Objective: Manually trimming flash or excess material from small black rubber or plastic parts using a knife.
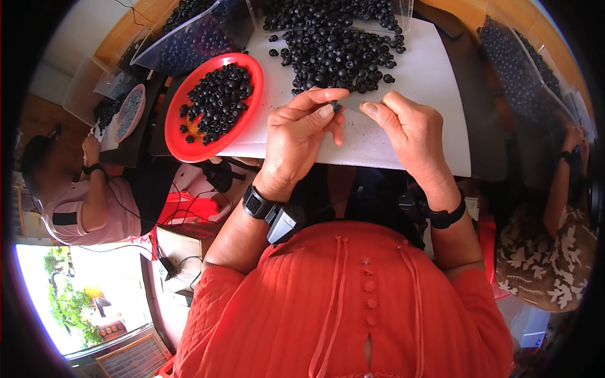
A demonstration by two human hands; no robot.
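Over the near edge of a white board (435,94), my left hand (301,126) pinches a small black round part (336,106) between thumb and index finger. To its right, my right hand (406,126) is closed in a pinch, thumb against index finger; whatever it may hold is too small to make out. The two hands are apart. Beyond them a heap of the same small black parts (337,60) spreads over the board. A red plate (257,88) at the left bears more black parts (217,101), several with open, ring-like tops.
Clear plastic bins (189,41) of black parts stand at the far left, with another bin (523,63) at the right. A co-worker (88,195) sits at the left beside a pink bowl (130,113); another person (548,252) sits at the right. Cables (183,208) hang below the table.
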